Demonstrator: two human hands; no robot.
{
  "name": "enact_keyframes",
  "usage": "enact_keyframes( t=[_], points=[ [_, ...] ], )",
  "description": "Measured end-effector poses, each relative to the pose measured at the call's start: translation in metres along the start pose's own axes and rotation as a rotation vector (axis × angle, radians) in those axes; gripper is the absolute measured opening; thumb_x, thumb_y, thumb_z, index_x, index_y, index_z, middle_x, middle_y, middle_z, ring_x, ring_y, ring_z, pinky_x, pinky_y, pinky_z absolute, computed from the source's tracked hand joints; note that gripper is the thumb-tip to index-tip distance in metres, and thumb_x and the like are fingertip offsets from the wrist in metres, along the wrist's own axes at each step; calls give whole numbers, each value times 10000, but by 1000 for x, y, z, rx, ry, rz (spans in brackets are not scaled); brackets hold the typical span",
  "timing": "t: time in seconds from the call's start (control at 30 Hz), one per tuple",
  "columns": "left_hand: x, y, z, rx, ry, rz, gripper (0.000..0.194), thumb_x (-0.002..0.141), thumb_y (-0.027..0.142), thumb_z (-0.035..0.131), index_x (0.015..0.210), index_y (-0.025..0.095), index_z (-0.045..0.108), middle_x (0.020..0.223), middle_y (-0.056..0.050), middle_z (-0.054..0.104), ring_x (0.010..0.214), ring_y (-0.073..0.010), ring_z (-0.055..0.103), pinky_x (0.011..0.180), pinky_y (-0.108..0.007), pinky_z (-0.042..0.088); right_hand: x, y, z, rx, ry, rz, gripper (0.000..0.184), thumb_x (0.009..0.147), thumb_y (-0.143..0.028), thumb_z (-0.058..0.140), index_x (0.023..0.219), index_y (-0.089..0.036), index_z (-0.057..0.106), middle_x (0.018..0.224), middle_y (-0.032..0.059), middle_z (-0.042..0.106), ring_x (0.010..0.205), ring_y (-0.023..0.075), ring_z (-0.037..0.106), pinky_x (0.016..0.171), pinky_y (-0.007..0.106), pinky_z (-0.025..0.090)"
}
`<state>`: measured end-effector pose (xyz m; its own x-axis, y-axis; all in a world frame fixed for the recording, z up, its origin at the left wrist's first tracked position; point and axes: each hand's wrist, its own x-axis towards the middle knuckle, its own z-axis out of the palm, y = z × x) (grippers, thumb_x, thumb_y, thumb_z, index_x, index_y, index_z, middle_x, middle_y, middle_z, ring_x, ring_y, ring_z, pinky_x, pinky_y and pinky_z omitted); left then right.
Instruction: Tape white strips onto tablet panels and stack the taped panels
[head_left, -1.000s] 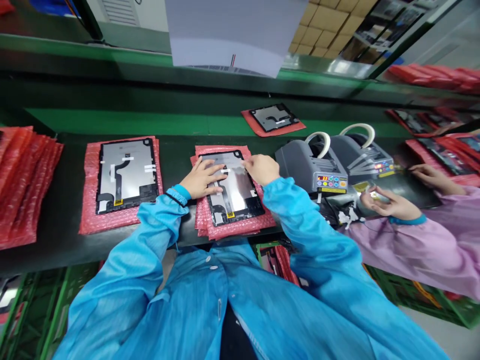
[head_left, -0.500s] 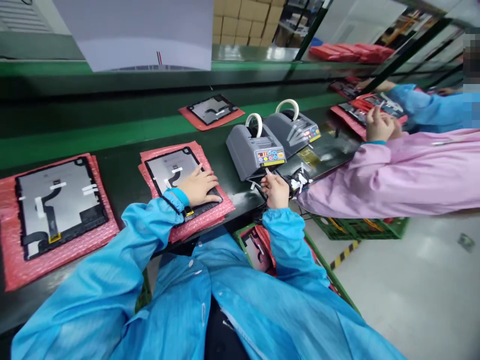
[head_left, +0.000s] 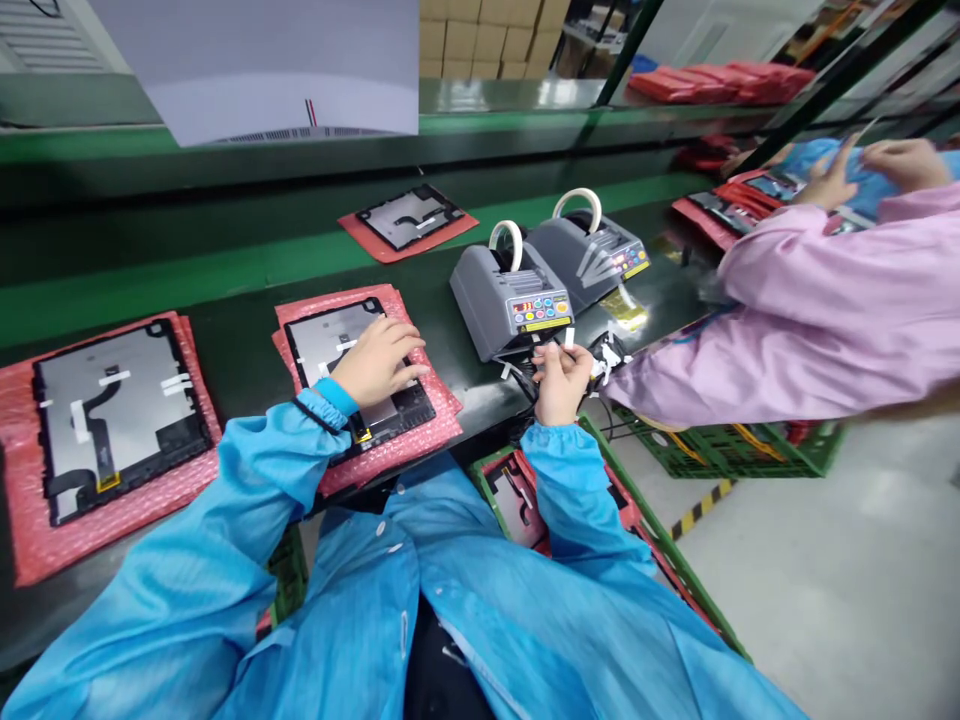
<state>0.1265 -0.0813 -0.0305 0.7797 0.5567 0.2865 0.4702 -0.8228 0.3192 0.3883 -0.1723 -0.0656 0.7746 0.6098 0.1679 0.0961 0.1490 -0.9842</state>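
**Left hand [head_left: 377, 362] spread on a black-framed display panel [head_left: 330, 338], right hand [head_left: 561, 382] pinching a white tape strip [head_left: 568, 338].**

The left fingers lie apart on the panel, which sits on pink bubble wrap [head_left: 433, 425] on the dark counter [head_left: 247, 295], beside a second panel [head_left: 112, 410]. The right fingers are clamped together on the strip, just in front of a grey tape dispenser [head_left: 510, 300], with another dispenser [head_left: 592, 250] behind it. A co-worker's pink sleeve [head_left: 810, 290] reaches across at the right.
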Motion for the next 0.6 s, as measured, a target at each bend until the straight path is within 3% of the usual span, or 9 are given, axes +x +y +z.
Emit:
enact_keyframes(
  t=[0.23,0.37,0.47,0.6],
  points=[
    [-2,3,-7,-3,119,-26,364,928,439,462,1016,157,673,1061,-124,662,1029,-262,537,961,-460,422,9,10,7,-8,45,8,529,683,-546,681,918,-256,305,708,-52,585,626,113,603,470,195,367],
    [-1,6,-5,-61,162,-67,283,912,399,506,951,175,675,1006,-103,674,988,-248,553,938,-446,421,9,8,4,2,38,-85,581,649,-476,736,917,-260,268,689,-73,601,596,103,583,578,235,444],
    [3,14,-7,-173,180,-99,247,900,388,543,924,176,668,939,-76,684,946,-221,576,933,-415,418,-2,-5,3,-37,-113,-183,548,687,-404,733,949,-263,272,700,-72,621,613,109,597,635,261,473],
    [10,29,-9,-307,149,-134,251,869,417,603,941,183,658,886,-48,684,913,-201,583,900,-373,428,-26,-29,17,-102,-517,-243,489,735,-322,719,998,-262,310,728,-57,638,635,124,617,623,268,481]
  ],
)
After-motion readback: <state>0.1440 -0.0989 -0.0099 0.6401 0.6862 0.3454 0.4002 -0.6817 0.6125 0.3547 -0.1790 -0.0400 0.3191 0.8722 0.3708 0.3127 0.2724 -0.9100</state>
